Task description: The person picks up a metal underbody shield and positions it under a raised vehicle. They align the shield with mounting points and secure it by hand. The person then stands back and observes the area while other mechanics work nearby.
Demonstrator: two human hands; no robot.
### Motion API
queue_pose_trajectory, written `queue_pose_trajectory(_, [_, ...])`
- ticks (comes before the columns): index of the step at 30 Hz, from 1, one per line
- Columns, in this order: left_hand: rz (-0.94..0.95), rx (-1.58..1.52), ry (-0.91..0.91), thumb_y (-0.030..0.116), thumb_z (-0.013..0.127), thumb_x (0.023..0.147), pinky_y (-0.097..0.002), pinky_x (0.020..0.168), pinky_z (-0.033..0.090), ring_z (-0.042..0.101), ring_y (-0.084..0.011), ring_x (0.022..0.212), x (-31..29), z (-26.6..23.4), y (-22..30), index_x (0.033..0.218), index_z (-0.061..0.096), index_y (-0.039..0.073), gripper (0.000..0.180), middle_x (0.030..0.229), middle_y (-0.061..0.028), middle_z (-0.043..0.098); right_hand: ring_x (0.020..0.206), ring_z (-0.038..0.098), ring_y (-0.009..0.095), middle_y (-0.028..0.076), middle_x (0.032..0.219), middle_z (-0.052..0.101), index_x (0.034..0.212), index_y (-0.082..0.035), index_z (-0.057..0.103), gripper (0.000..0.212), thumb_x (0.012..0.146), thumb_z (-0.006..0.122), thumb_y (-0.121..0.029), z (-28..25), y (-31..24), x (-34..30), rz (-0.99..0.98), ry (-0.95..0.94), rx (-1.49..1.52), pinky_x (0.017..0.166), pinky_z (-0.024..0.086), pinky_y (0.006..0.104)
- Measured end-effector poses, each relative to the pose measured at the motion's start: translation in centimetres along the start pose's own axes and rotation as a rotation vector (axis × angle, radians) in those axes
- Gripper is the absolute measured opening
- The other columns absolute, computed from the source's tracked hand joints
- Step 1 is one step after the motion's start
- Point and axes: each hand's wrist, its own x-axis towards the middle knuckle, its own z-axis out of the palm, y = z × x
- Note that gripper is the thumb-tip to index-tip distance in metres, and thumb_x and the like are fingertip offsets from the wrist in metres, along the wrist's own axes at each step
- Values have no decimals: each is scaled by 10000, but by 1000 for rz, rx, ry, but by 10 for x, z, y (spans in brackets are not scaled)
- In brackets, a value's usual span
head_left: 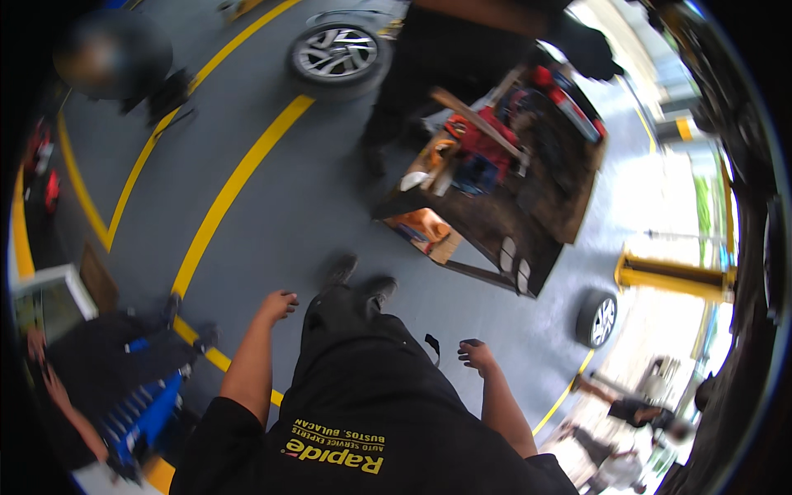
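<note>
Both my arms hang beside my body, above the grey floor. My left hand (281,305) is loosely open, fingers slightly bent, with nothing seen in it. On the other side my right hand (474,355) is also relaxed and open, its fingertips dark and a little blurred; no held thing shows. Ahead to the right stands a dark work cart (540,239), nearest to my right hand but apart from it. On its top lie a hammer (483,124) with a wooden handle, a red cloth (487,153) and mixed tools.
A wheel (337,53) lies at the far side, and another wheel (597,318) is to the right near a yellow lift arm (672,276). A person in dark clothes (437,58) is behind the cart. Another person (107,355) is at left beside blue equipment (148,417).
</note>
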Motion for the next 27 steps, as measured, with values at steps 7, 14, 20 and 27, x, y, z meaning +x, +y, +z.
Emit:
queue_pose_trajectory(7, [-41,-219,86,347,631,1000,-437,851,545,703,-287,1039,-35,-10,-105,1372,619,39,484,1216,-127,734,960,712,244,117,1102,723,1306,-57,626,385,992,619,-279,33,-108,36,-89,-124,-352,816,558,404])
queue_pose_trajectory(14, [-2,-489,220,366,663,969,-444,799,548,697,-234,951,-49,-57,-191,1303,664,96,429,1148,-77,745,871,711,236,121,1045,722,1344,-69,591,392,1000,604,-256,127,-221,87,-223,-305,-601,748,551,380])
queue_pose_trajectory(20, [-4,-745,382,374,623,994,-451,833,516,677,-219,979,-59,-119,-250,1312,641,133,399,1177,-52,730,802,703,215,66,1000,707,1120,-46,673,230,980,678,-228,239,-351,87,-584,-410,-858,677,580,335])
queue_pose_trajectory(27, [-208,-927,387,375,600,1024,-443,832,502,658,-202,957,-82,-115,-278,1319,617,135,380,1155,-42,726,801,700,195,89,997,726,1186,-19,683,318,979,695,-261,352,-470,2,-603,-336,-823,643,536,319])
